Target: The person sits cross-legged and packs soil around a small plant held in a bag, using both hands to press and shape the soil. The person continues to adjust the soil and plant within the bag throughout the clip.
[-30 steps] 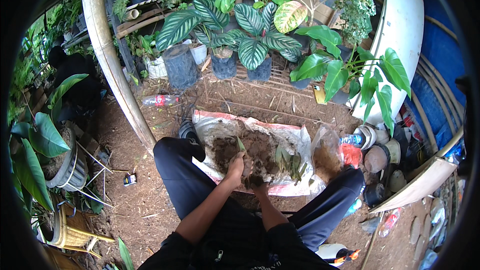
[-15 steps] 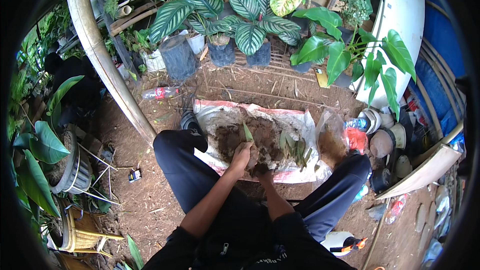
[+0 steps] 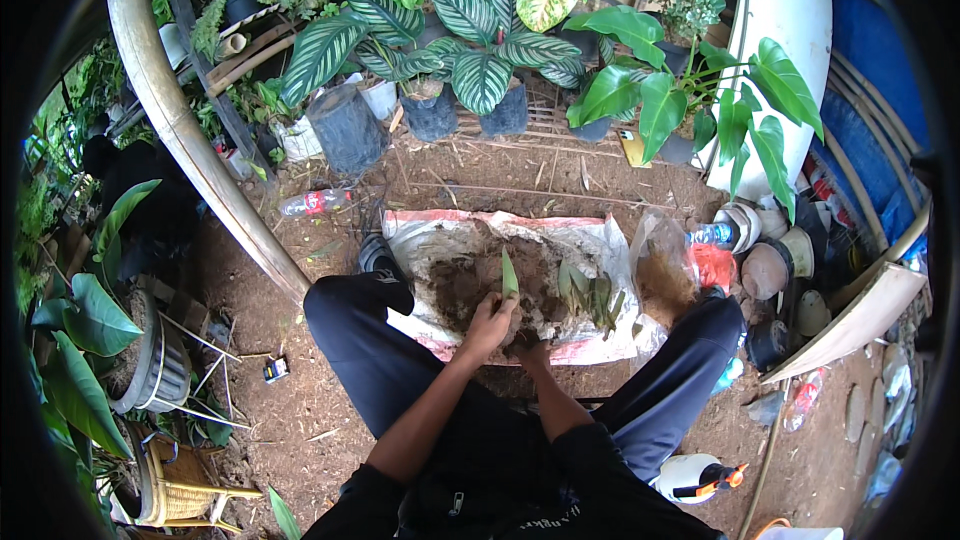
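Observation:
My left hand (image 3: 488,326) is closed around the base of a green pointed leaf cutting (image 3: 509,274), which stands upright above the fingers. Close beside it, lower and to the right, my right hand (image 3: 531,351) is partly hidden by a dark clump at its fingers; what it grips, if anything, I cannot make out. Both hands are over a white sack with reddish edges (image 3: 592,231), spread on the ground between my legs. Dark soil (image 3: 455,285) is heaped on it. More leaf cuttings (image 3: 592,298), green and brownish, lie on the sack's right side.
A clear plastic bag of brown material (image 3: 664,278) stands right of the sack. Potted striped-leaf plants (image 3: 483,78) line the far side. A plastic bottle (image 3: 316,202) lies at the far left; a spray bottle (image 3: 697,478) is near my right leg. A bamboo pole (image 3: 200,140) slants at left.
The leaf cutting has shifted slightly right and stands more upright, with my left hand moved a little right and down. My right hand stays nearly in place. The whole view has shifted slightly.

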`<action>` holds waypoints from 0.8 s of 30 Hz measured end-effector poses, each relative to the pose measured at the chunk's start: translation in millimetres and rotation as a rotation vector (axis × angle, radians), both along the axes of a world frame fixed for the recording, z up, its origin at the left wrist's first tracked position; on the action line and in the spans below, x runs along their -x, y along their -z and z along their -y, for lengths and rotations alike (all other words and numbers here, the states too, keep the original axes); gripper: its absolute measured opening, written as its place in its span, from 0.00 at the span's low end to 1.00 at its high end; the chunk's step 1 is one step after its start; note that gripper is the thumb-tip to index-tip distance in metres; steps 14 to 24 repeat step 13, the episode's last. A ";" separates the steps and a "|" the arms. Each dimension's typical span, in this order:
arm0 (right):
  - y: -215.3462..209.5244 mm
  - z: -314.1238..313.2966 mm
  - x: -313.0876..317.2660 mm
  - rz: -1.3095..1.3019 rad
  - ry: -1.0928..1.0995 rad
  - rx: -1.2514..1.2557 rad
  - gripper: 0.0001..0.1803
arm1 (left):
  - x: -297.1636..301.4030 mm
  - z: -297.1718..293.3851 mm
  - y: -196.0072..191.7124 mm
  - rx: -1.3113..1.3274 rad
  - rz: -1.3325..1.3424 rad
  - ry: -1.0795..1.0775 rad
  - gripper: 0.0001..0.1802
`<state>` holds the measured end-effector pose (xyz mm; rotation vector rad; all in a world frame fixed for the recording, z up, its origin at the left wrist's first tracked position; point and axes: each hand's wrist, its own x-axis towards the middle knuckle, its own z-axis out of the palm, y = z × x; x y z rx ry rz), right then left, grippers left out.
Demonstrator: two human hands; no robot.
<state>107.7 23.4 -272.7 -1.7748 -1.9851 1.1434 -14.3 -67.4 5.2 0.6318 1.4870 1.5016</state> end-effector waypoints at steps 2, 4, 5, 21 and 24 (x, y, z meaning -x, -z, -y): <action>6.5 -3.4 0.3 0.076 0.008 0.034 0.45 | 0.4 3.4 -8.2 0.030 -0.095 0.001 0.13; -0.5 -4.7 0.5 0.004 -0.020 0.046 0.47 | -1.1 6.2 -16.1 0.051 -0.083 0.004 0.16; -7.8 -1.4 -1.5 0.007 -0.008 0.065 0.49 | -1.7 7.6 -19.0 0.055 -0.062 0.004 0.16; -71.2 9.4 -2.3 0.068 -0.004 0.248 0.64 | 2.6 5.2 -15.2 0.107 -0.150 0.021 0.16; -71.2 9.4 -2.3 0.068 -0.004 0.248 0.64 | 2.6 5.2 -15.2 0.107 -0.150 0.021 0.16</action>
